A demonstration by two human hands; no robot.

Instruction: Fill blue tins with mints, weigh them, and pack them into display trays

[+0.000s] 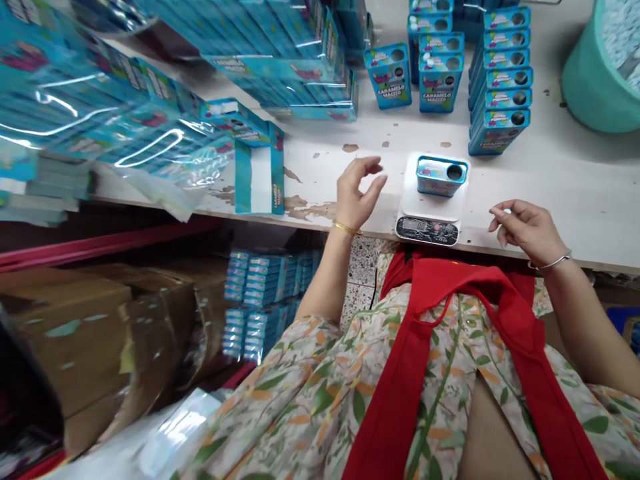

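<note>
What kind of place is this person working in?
Probably a small candy-packing workshop: a blue box sits on a digital scale, plastic-wrapped stacks of similar boxes stand nearby, and a teal bucket holds many small pale pieces, possibly sweets.

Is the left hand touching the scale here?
Apart: the head view shows a strip of bare table between the left hand's fingertips and the scale.

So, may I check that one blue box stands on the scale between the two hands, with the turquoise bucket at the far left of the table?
Not quite: the head view shows the turquoise bucket at the far right. The rest holds: one blue box stands on the scale between the left hand and right hand.
</note>
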